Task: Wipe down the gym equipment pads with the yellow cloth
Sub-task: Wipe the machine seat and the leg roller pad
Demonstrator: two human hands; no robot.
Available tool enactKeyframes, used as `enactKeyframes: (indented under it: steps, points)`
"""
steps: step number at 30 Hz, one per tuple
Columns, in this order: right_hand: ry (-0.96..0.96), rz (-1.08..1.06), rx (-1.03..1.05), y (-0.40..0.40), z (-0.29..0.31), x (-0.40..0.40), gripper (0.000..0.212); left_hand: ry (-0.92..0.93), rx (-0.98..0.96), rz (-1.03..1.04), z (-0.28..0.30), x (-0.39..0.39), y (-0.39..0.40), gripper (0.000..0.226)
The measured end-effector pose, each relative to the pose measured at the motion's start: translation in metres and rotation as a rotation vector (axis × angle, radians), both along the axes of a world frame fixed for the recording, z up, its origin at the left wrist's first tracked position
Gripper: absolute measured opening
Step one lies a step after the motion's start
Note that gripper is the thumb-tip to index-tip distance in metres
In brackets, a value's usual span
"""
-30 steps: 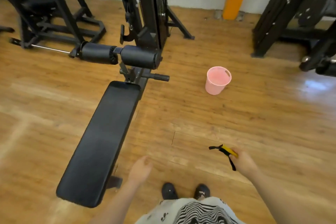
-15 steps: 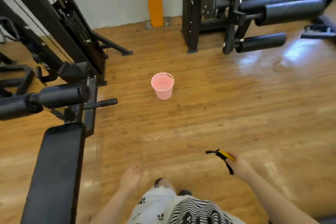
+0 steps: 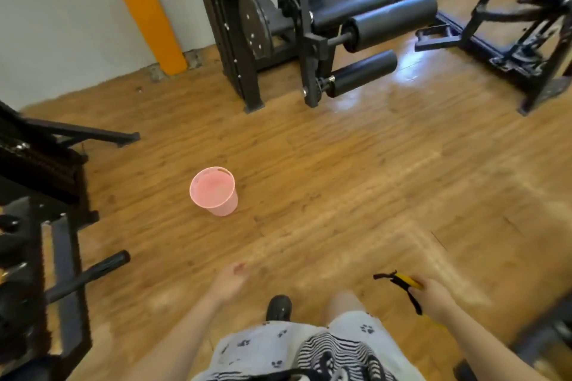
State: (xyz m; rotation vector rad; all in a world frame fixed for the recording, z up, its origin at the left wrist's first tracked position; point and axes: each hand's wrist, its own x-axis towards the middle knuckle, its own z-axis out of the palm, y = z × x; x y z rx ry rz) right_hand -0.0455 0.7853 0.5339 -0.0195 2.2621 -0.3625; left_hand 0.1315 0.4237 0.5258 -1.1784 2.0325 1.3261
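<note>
Wooden gym floor (image 3: 340, 182) now, with view swung right off the flat bench toward a leg machine and its roller pads (image 3: 390, 20) by the far wall: likely the next wipe. Right hand (image 3: 435, 298) grips the yellow cloth (image 3: 405, 281), well apart from those pads; left hand (image 3: 227, 283) loose, holding nothing. Pink bucket (image 3: 216, 198) ahead-left on the floor, off the straight path; dark frame bars along the left edge.

No text, label, brand or number can be read anywhere here.
</note>
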Motion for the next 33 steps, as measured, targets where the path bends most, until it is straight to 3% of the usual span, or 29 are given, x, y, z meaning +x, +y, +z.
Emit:
enactKeyframes:
  steps: [6,12,17,22,33]
  points:
    - [-0.03,-0.13,0.0,0.001,-0.005,-0.08,0.028,0.001,-0.021,-0.097,-0.002,-0.12,-0.014,0.037]
    - [-0.123,-0.238,0.049,0.019,-0.012,-0.222,0.032,-0.009,-0.06,-0.042,-0.019,-0.257,0.002,0.033]
    - [-0.089,-0.236,0.008,0.038,0.009,-0.358,0.034,-0.034,-0.082,-0.068,-0.005,-0.38,0.029,0.036]
    - [0.077,-0.245,-0.035,0.047,0.028,-0.474,0.031,-0.003,-0.07,-0.109,-0.004,-0.498,0.054,0.036]
    - [0.083,-0.355,-0.06,0.054,0.016,-0.714,0.035,-0.008,-0.049,-0.248,-0.029,-0.779,0.053,0.031]
